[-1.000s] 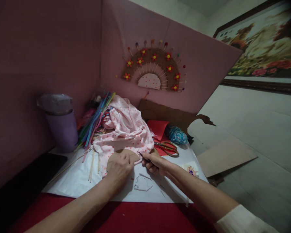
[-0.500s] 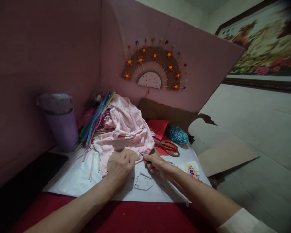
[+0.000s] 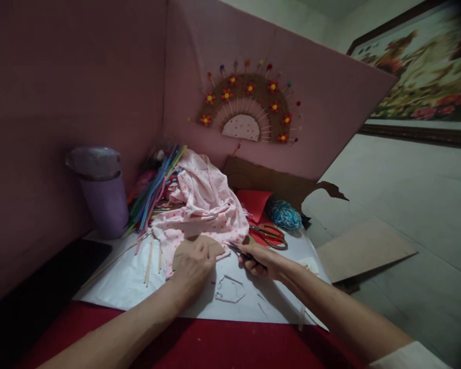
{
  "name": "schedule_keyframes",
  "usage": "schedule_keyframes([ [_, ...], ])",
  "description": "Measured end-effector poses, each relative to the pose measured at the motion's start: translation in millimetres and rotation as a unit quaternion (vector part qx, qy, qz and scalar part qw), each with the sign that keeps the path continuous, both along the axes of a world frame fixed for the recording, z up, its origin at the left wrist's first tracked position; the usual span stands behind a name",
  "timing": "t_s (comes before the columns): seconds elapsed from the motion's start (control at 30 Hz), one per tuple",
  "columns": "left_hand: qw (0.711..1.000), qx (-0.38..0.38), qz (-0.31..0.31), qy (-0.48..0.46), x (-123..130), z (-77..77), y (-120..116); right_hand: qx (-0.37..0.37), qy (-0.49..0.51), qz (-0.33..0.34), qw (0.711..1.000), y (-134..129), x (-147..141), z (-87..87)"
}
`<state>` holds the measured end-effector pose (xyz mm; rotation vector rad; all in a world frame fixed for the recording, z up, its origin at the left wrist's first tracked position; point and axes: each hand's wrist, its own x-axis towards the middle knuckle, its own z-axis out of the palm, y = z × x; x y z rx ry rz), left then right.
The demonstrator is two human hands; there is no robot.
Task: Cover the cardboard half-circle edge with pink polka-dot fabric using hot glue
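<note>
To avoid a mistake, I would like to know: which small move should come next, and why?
Perhaps trim the dotted cloth beside the cardboard piece: the left hand presses that piece onto it, and the right hand grips what looks like dark-handled scissors, tip near the cloth's edge.

We see pale pink cloth (image 3: 211, 200) sprinkled with coral-red dots, a brown cardboard half-disc (image 3: 183, 249), variegated blue-and-white yarn (image 3: 286, 215), bright red paper (image 3: 254, 202) and a purple tumbler (image 3: 104, 205). The sheet (image 3: 251, 311) before us is white, the board (image 3: 330, 102) dusky pink, and we find red flowers (image 3: 274, 107) with yellow centres.
</note>
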<state>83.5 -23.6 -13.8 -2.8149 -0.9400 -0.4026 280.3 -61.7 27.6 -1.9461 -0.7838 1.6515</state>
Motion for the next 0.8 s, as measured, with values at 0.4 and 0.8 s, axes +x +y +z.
schedule_keyframes([
  [0.4,0.999,0.010,-0.012,-0.035,-1.1,0.6,-2.4,0.011,-0.015,0.023,1.000,0.7,-13.5,3.6],
  [0.8,0.999,0.010,-0.013,-0.036,-1.2,-0.1,-1.2,0.071,-0.017,0.042,0.996,15.2,-17.5,-3.3],
])
